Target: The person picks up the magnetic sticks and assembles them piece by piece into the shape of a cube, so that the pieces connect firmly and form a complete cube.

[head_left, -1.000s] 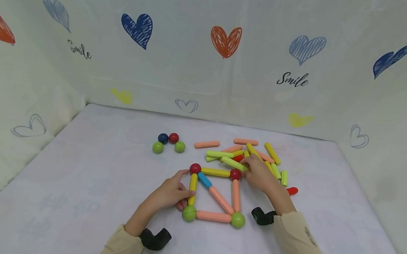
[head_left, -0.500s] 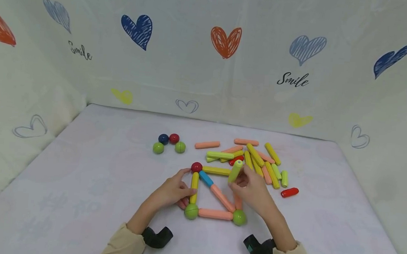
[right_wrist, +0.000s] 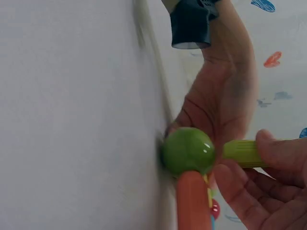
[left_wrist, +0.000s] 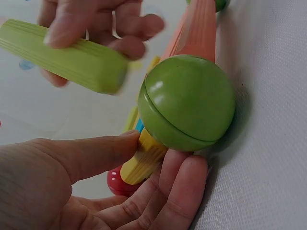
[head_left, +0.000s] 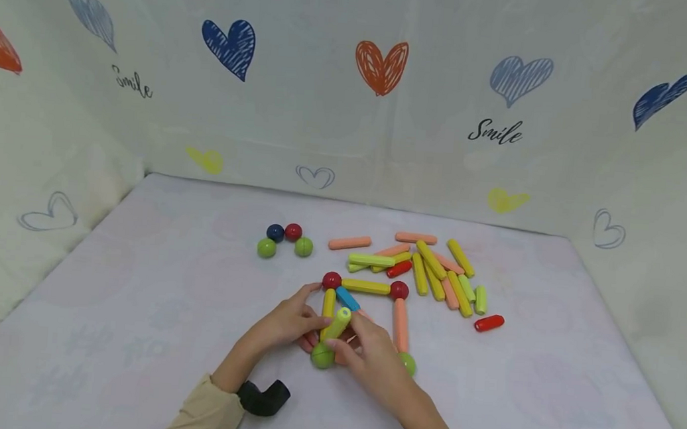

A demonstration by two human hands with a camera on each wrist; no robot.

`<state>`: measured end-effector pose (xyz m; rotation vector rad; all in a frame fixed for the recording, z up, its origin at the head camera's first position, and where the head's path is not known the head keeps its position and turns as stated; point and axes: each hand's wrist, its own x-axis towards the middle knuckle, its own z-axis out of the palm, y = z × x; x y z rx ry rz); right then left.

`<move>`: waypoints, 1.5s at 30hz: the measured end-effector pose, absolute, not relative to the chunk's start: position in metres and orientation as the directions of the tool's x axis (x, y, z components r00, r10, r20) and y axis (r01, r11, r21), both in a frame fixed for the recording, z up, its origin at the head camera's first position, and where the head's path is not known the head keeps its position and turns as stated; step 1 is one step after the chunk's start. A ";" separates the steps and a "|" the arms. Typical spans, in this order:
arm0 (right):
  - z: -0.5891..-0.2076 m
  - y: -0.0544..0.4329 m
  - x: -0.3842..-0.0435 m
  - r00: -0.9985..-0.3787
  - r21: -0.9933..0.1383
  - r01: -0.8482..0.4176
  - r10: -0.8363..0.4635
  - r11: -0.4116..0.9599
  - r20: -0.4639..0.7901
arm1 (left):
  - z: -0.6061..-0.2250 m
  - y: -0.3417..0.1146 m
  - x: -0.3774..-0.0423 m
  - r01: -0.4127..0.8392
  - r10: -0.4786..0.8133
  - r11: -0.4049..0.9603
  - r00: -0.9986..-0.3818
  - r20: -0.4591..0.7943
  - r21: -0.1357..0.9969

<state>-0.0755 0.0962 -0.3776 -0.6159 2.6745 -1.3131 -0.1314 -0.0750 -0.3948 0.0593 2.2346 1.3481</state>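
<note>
My left hand point(head_left: 289, 322) pinches the yellow rod point(left_wrist: 144, 160) on the left side of a flat square frame. A green ball point(left_wrist: 189, 103) joins that rod to a pink rod point(right_wrist: 193, 203) at the near left corner. Between thumb and fingers, my right hand point(head_left: 375, 356) holds a light green rod point(head_left: 338, 324) upright, its lower end close over this ball. Red balls point(head_left: 399, 290) mark the far corners, and another green ball point(head_left: 407, 363) the near right one. A diagonal of blue rod point(head_left: 347, 298) and pink rod is partly hidden by my right hand.
Behind the frame lies a loose pile of yellow rods point(head_left: 430, 260), with pink, light green and red ones. Two green balls, a blue ball point(head_left: 275, 233) and a red ball sit together at the back left. A printed cloth wall point(head_left: 302, 125) stands behind the table.
My right hand has taken the light green rod from the pile, turned it upright and carried it left and nearer, to the near left ball. My left hand stays on the yellow rod.
</note>
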 end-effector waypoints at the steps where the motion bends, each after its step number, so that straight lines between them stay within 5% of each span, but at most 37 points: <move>1: -0.380 0.094 -0.074 -0.908 -0.768 -0.321 -0.410 0.554 0.084 | -0.395 -0.075 -0.131 -0.223 0.299 0.502 -0.862 -0.410 0.835; 23: -0.388 0.083 -0.067 -0.891 -0.719 -0.365 -0.446 0.591 0.085 | -0.384 -0.085 -0.137 -0.219 0.257 0.530 -0.879 -0.401 0.820; 31: -0.388 0.084 -0.068 -0.887 -0.703 -0.384 -0.452 0.599 0.099 | -0.361 -0.124 -0.169 0.006 0.157 0.620 -0.981 -0.116 0.785; 37: -0.389 0.084 -0.069 -0.886 -0.690 -0.392 -0.451 0.608 0.107 | -0.356 -0.157 -0.199 0.207 0.195 0.689 -0.976 0.097 0.694; 45: -0.390 0.083 -0.067 -0.885 -0.692 -0.389 -0.457 0.608 0.095 | -0.380 -0.177 -0.220 0.221 0.269 0.780 -0.963 0.005 0.585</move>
